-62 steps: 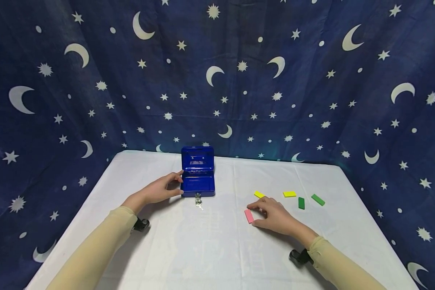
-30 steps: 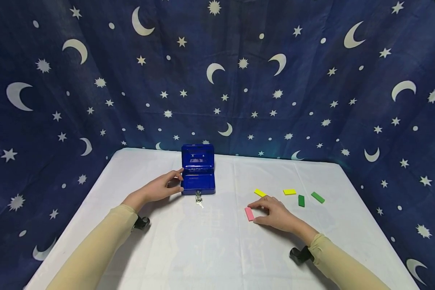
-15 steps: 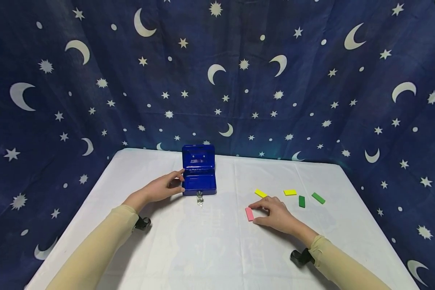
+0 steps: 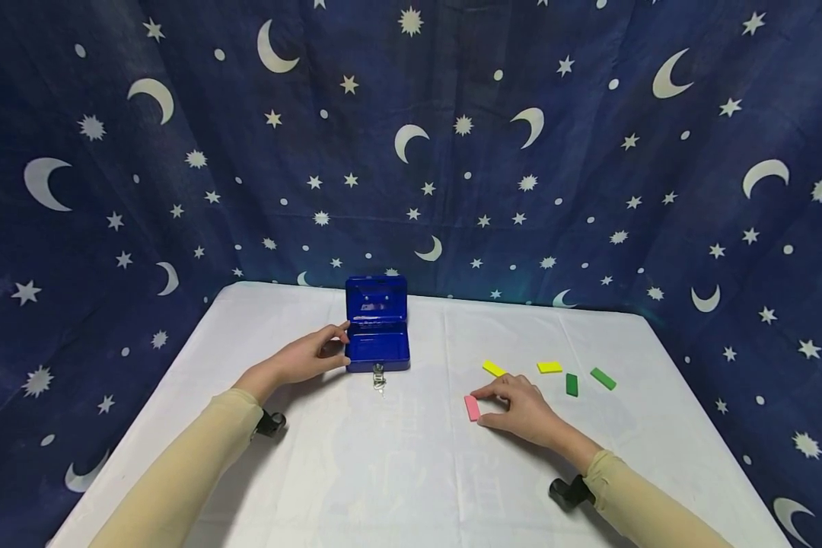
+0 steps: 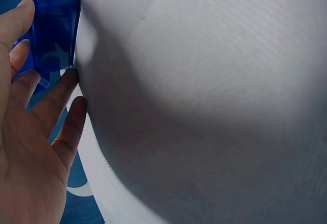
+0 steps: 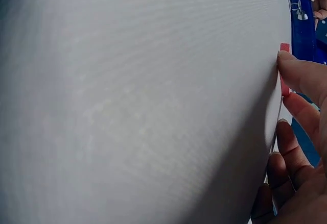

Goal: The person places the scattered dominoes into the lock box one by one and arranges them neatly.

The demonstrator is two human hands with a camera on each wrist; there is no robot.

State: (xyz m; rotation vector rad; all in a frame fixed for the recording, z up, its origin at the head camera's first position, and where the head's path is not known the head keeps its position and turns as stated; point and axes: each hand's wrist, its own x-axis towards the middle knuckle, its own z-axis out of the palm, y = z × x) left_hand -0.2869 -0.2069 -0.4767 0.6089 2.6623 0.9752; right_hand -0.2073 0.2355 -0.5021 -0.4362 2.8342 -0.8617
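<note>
Left arm [image 4: 178,464] comes in from about 7 o'clock, beige sleeve [image 4: 222,415] ending just before the wrist, with the left hand [image 4: 293,359] pointing roughly at 2. Index bent, thumb pretty much straight, gap between, other fingers loosely spread. Right arm [image 4: 647,498] comes in from around 5, same sleeve deal, right hand [image 4: 526,412] aimed near 10, thumb and index pinching, remaining fingers bent.

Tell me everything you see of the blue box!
The box is shiny, dark blue and looks metal. Its lid stands open at the back; a silvery lock is at the front, with what look like keys. It sits near the back of the white table, the left hand touching its left side.
</note>
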